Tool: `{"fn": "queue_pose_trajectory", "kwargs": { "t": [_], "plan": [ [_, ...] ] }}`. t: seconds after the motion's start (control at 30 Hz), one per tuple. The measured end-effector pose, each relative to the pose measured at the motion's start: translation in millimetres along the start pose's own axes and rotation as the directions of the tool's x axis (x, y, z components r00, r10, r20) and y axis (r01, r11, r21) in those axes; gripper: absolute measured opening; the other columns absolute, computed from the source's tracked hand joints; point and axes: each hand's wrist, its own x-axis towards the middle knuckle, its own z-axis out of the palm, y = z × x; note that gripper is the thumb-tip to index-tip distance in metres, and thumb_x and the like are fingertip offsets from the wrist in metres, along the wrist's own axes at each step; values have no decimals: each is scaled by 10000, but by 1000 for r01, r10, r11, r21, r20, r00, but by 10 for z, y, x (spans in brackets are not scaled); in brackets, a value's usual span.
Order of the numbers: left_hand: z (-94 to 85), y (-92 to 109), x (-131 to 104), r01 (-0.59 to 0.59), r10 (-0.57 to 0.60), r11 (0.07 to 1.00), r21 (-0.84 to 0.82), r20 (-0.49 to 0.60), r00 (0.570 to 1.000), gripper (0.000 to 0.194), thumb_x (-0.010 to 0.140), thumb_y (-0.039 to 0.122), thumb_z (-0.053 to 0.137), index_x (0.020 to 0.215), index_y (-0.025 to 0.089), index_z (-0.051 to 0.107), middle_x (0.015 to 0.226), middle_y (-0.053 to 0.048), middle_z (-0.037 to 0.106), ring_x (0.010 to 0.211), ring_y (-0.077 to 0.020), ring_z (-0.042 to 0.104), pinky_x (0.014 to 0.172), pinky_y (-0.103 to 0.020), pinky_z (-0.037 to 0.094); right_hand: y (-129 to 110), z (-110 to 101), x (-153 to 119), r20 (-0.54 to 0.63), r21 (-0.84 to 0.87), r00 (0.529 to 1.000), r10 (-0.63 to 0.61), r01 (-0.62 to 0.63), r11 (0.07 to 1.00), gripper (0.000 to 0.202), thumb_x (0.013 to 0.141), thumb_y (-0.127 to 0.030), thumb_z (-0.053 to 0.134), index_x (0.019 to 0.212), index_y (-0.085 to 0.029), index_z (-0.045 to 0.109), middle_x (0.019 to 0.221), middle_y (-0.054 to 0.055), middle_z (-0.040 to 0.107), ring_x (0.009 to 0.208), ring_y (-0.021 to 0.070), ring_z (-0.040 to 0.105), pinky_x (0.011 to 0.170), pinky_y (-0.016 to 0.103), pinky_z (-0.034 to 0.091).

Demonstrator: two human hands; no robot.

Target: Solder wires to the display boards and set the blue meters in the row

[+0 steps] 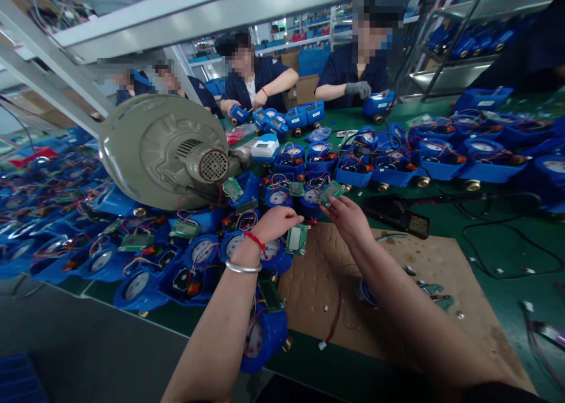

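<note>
My right hand pinches a small green circuit board with a grey display by its lower edge, above a blue water meter. My left hand is to the left of it, thumb and fingers pressed together; whatever may be between the fingertips is too small to make out. Close beneath the left hand, another display board stands at the edge of a meter with a white dial. Thin coloured wires run from the meters around both hands.
A large grey-green blower stands at back left amid many wired meters. Cardboard covers the bench before me, with pliers on it. A soldering iron stand and black cable lie right. Co-workers handle meters opposite.
</note>
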Motion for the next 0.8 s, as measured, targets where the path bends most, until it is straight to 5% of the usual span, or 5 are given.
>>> {"fn": "queue_pose_trajectory", "kwargs": {
  "t": [0.27, 0.43, 0.8],
  "plan": [
    [-5, 24, -9, 2, -2, 1000, 15, -5, 1000, 455, 841, 525, 498, 564, 167, 453, 512, 47, 337, 508, -95, 312, 498, -276, 178, 16, -40, 15, 58, -11, 998, 26, -25, 1000, 128, 818, -234, 654, 938, -198, 627, 999, 40, 704, 880, 176, 703, 802, 278, 598],
    [-6, 26, -7, 6, -5, 1000, 23, -4, 1000, 454, 841, 523, 496, 563, 167, 453, 512, 46, 339, 508, -95, 314, 500, -277, 178, 17, -27, 6, 22, -15, 1000, 17, -17, 1000, 86, 841, -219, 611, 925, -212, 595, 981, 19, 692, 858, 156, 705, 660, 207, 587],
    [1, 8, 4, 27, -27, 999, 18, 0, 1000, 468, 826, 554, 498, 561, 170, 462, 510, 43, 327, 510, -102, 310, 511, -283, 169, -19, 9, 22, 18, -51, 999, 30, -29, 998, 241, 714, -286, 731, 919, -215, 628, 965, 11, 691, 860, 157, 675, 628, 208, 524]
  ]
}}
